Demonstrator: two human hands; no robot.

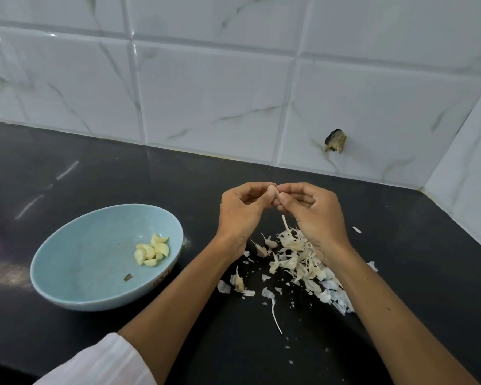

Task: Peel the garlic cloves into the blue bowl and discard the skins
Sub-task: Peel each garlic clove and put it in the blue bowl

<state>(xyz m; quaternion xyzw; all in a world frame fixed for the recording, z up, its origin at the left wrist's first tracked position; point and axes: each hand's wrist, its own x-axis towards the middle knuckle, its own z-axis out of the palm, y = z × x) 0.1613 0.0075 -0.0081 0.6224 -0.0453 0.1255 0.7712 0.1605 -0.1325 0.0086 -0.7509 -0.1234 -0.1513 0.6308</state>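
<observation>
Both left hand (pixel 242 211) and right hand (pixel 315 213) pinch garlic clove (pixel 273 192), clear of bowl (pixel 95 300).

The clove (pixel 273 191) is mostly hidden by the left hand (pixel 240 209) and the right hand (pixel 314 212). Some skins (pixel 295 259) are covered by the right hand. The sleeve (pixel 103 362) is cut off at the bottom left.

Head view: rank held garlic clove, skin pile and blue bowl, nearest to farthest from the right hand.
1. Held garlic clove: pinched by the right hand.
2. Skin pile: just beneath its wrist.
3. Blue bowl: far left, past the left hand.
</observation>
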